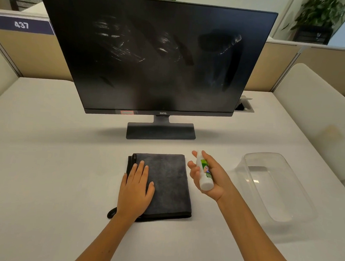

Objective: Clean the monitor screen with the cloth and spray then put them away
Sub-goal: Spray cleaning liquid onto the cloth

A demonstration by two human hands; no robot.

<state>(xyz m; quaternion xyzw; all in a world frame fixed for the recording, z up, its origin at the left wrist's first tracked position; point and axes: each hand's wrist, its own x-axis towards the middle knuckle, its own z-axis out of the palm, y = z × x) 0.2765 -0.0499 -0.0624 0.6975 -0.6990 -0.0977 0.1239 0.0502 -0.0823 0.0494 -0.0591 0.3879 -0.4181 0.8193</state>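
Grey cloth (162, 185), folded into a rectangle, lies under the left hand (136, 188), which rests flat and open on the cloth's left half, fingers together and pointing away from the person toward the monitor (154, 54). The cloth's long axis runs the same way as those fingers, near edge to far edge.

Just to the right of the cloth, clear of the worktop (44, 163), the right hand (209, 178) holds the spray (204, 172). The bottle lies across the palm, thumb on its right side and fingertips loosely curled on the left, so the grip looks light rather than tight. Its base points back toward the person and its nozzle end points up and away, toward the screen, which stands well ahead of both hands and shows pale smears across its upper middle and right side.

The move to come turns on that line from nozzle to screen: the bottle's long axis is already roughly aimed forward, so raising the right forearm and getting a finger onto the nozzle looks like what spraying needs. The left hand is the one placed to take up the cloth afterwards.

To the right of the right hand a clear tub (275, 187) sits empty, likely the place for both things at the end.
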